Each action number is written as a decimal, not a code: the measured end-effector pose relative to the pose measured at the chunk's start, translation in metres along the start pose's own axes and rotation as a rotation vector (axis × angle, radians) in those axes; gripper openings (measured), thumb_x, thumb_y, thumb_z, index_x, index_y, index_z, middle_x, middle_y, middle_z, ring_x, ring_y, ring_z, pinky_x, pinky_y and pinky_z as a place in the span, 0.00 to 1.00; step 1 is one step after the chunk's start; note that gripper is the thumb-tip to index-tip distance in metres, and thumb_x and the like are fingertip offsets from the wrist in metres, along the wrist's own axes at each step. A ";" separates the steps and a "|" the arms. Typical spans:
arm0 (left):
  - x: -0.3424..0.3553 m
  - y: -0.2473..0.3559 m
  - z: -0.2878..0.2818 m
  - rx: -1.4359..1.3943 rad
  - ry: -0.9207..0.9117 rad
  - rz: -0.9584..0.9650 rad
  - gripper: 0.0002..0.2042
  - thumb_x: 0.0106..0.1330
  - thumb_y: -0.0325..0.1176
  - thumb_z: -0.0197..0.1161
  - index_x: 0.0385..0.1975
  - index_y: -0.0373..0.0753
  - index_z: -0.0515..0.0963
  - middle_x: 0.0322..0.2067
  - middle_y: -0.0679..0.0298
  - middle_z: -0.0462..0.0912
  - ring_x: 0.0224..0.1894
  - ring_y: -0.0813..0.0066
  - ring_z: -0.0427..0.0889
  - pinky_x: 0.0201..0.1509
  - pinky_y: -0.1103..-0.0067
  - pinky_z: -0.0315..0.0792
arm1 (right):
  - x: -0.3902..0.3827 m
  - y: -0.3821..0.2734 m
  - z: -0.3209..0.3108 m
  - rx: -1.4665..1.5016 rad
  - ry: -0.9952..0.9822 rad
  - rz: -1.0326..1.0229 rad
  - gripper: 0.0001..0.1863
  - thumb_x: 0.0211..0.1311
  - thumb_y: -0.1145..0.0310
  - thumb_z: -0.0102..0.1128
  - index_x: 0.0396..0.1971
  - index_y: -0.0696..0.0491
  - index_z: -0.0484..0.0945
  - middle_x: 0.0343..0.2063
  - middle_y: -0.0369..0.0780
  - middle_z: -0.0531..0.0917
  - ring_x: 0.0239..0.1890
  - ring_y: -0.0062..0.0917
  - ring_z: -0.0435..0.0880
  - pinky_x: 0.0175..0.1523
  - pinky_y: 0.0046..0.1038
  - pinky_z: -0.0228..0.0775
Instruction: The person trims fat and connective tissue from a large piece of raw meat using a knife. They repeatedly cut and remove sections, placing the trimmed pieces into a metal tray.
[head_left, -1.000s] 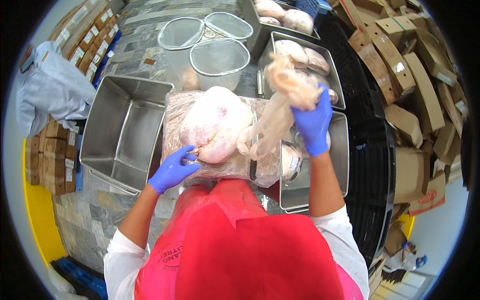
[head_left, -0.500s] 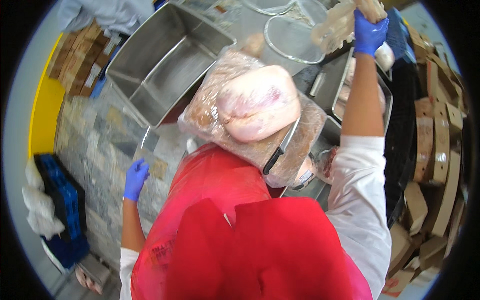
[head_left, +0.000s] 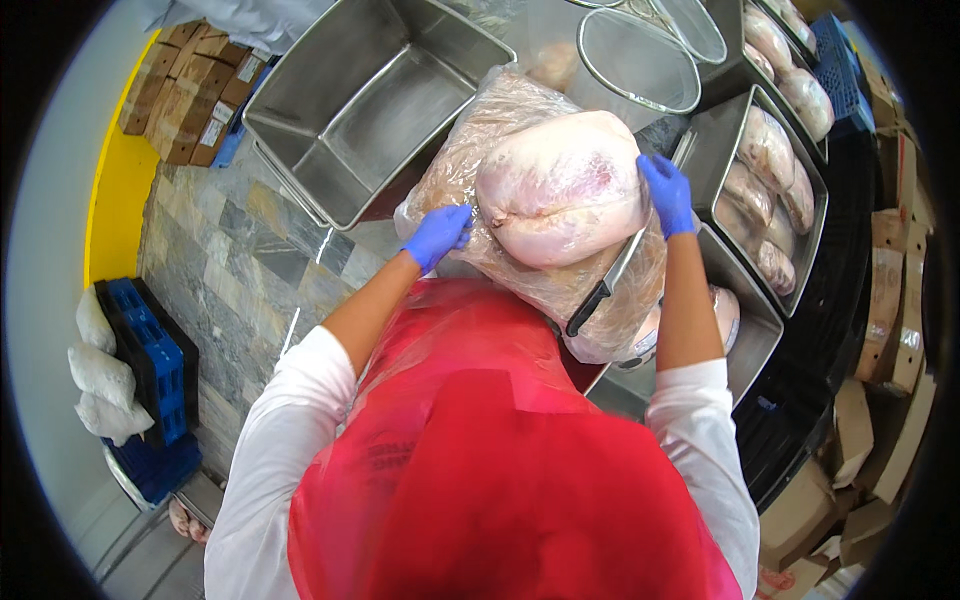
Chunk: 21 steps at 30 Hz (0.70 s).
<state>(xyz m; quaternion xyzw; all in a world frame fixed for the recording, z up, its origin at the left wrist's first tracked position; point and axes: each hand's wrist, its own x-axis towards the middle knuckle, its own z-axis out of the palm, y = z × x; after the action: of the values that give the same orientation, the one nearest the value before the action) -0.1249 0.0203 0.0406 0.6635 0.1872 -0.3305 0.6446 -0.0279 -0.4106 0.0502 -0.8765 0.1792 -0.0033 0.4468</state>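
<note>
A large, pale plucked bird (head_left: pixel 565 190), perhaps a turkey, rests on a board wrapped in clear plastic (head_left: pixel 450 165). Beside the bird's left end, over the plastic, is my left hand (head_left: pixel 438 240) in a blue glove, its fingers curled in. Whatever they may pinch is hidden. At the bird's right end my right hand (head_left: pixel 668 195), also blue-gloved, has its fingers extended against or just beside the skin; contact is unclear. Between the bird and my right forearm lies a knife (head_left: pixel 605 285) with a black handle, its blade partly under the bird's edge.
A deep steel tub (head_left: pixel 365 110) stands at the far left. Metal-rimmed clear containers (head_left: pixel 640 60) are behind the board. Steel pans of plucked birds (head_left: pixel 765 190) stand at the right, beside flattened cardboard (head_left: pixel 885 290). Blue pallets (head_left: pixel 150 350) lean at the left wall.
My right hand has come back from the far right, having let go of a translucent plastic bundle. My left hand has risen from the left side to the bird. The view has shifted.
</note>
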 end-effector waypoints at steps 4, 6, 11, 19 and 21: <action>0.051 -0.020 0.007 0.297 0.251 0.212 0.17 0.76 0.44 0.59 0.35 0.34 0.82 0.29 0.64 0.83 0.28 0.78 0.81 0.34 0.75 0.78 | -0.076 -0.002 0.017 0.018 0.139 -0.019 0.41 0.59 0.48 0.75 0.65 0.61 0.75 0.59 0.55 0.81 0.61 0.41 0.81 0.66 0.37 0.71; 0.040 -0.021 0.013 0.381 0.331 0.292 0.16 0.75 0.42 0.61 0.36 0.33 0.82 0.27 0.64 0.83 0.27 0.78 0.81 0.32 0.76 0.77 | -0.102 -0.003 0.023 0.066 0.108 -0.144 0.41 0.60 0.52 0.76 0.68 0.60 0.73 0.63 0.53 0.78 0.67 0.38 0.76 0.71 0.35 0.66; -0.019 0.015 0.043 0.376 0.069 0.450 0.15 0.67 0.40 0.70 0.28 0.34 0.78 0.23 0.64 0.80 0.25 0.72 0.81 0.32 0.74 0.76 | -0.104 -0.018 0.010 0.035 0.027 -0.010 0.45 0.55 0.46 0.77 0.67 0.57 0.74 0.65 0.54 0.75 0.66 0.43 0.76 0.71 0.38 0.67; 0.007 0.052 0.033 1.063 0.093 0.927 0.17 0.62 0.41 0.74 0.37 0.36 0.75 0.32 0.53 0.79 0.32 0.54 0.81 0.39 0.65 0.76 | -0.103 -0.025 0.011 0.056 0.051 0.036 0.46 0.53 0.43 0.77 0.67 0.56 0.74 0.64 0.54 0.76 0.67 0.45 0.76 0.72 0.40 0.66; 0.008 0.054 0.033 1.009 0.085 0.778 0.19 0.62 0.43 0.73 0.39 0.36 0.73 0.34 0.52 0.80 0.33 0.52 0.82 0.39 0.64 0.76 | -0.109 -0.038 0.008 0.070 0.054 0.053 0.46 0.53 0.43 0.77 0.67 0.56 0.74 0.65 0.55 0.75 0.67 0.45 0.75 0.73 0.40 0.65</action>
<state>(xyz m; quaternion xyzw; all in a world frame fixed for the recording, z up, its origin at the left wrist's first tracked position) -0.0896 -0.0184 0.0760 0.9174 -0.2206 -0.0933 0.3178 -0.1166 -0.3491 0.0918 -0.8549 0.2144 -0.0214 0.4720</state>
